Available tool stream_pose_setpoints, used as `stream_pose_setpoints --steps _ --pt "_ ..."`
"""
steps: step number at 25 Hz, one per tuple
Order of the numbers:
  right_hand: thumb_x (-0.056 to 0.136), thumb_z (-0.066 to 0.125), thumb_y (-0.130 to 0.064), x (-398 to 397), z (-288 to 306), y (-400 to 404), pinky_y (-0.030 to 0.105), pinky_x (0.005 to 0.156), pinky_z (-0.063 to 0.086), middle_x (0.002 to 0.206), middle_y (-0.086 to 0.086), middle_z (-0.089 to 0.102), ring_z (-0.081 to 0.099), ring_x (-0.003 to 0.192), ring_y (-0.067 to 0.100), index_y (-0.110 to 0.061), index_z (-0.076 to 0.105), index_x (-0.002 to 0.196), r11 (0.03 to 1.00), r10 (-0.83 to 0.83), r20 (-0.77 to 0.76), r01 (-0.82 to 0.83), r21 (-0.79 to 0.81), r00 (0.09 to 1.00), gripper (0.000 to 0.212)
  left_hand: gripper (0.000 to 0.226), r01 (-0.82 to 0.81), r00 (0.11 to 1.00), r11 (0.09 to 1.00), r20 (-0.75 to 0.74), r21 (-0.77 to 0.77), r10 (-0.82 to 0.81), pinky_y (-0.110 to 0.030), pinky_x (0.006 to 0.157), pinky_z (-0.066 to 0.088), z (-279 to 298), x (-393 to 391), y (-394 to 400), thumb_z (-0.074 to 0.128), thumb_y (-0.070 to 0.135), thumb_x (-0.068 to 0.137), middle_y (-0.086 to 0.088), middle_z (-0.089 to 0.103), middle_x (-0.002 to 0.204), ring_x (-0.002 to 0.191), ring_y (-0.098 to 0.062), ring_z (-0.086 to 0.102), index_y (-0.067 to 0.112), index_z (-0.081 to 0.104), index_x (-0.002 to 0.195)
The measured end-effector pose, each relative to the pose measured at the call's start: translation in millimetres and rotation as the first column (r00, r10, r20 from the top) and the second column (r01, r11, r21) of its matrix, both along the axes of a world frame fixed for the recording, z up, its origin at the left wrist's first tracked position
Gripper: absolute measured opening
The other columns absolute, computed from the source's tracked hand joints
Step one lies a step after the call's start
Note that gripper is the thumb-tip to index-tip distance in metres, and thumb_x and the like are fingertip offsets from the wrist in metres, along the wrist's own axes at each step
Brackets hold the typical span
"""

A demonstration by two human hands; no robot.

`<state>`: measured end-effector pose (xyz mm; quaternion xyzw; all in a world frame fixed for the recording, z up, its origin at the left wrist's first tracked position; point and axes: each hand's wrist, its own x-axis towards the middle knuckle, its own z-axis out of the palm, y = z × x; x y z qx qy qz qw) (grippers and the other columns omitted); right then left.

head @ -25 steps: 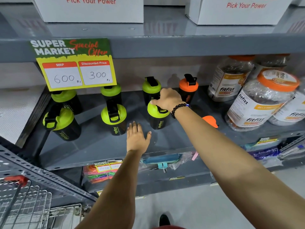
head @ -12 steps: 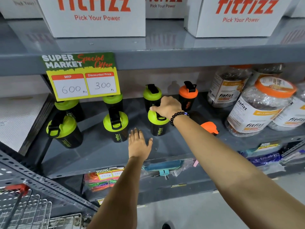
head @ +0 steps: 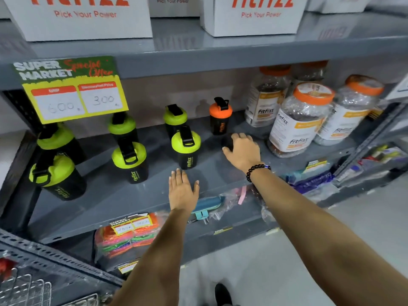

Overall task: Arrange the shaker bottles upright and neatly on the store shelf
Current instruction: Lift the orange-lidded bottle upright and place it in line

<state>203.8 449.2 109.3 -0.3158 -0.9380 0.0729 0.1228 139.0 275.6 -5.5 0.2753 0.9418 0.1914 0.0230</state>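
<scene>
Several black shaker bottles with green lids stand upright in two rows on the grey shelf (head: 106,202); the nearest is the front green-lid bottle (head: 186,149). An orange-lid bottle (head: 220,118) stands upright at the back. To its right, a fallen black shaker bottle (head: 227,141) lies on the shelf. My right hand (head: 242,151) curls over it and hides its lid. My left hand (head: 183,191) rests flat on the shelf's front part, fingers apart, holding nothing, just in front of the front green-lid bottle.
Large clear fitfizz jars (head: 298,122) with orange lids crowd the shelf's right end, close to my right hand. A yellow price sign (head: 70,91) hangs over the left bottles. White boxes (head: 254,16) sit above. A wire cart (head: 26,288) is at the lower left.
My right hand let go of the front green-lid bottle and moved right onto the fallen bottle. The left hand stayed flat on the shelf.
</scene>
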Motion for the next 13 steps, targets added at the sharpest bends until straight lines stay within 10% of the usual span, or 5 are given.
stream_pose_setpoints --steps 13 --pt "0.079 0.066 -0.008 50 -42 80 0.049 0.117 0.018 0.159 0.011 0.004 0.006 0.146 0.035 -0.022 0.008 0.150 0.951 0.299 0.197 -0.277 -0.135 0.934 0.092 0.066 0.136 0.991 0.990 -0.003 -0.045 -0.137 -0.037 0.123 0.007 3 14 101 0.034 0.041 0.099 -0.017 0.018 0.159 0.148 -0.030 0.010 0.000 0.018 0.148"
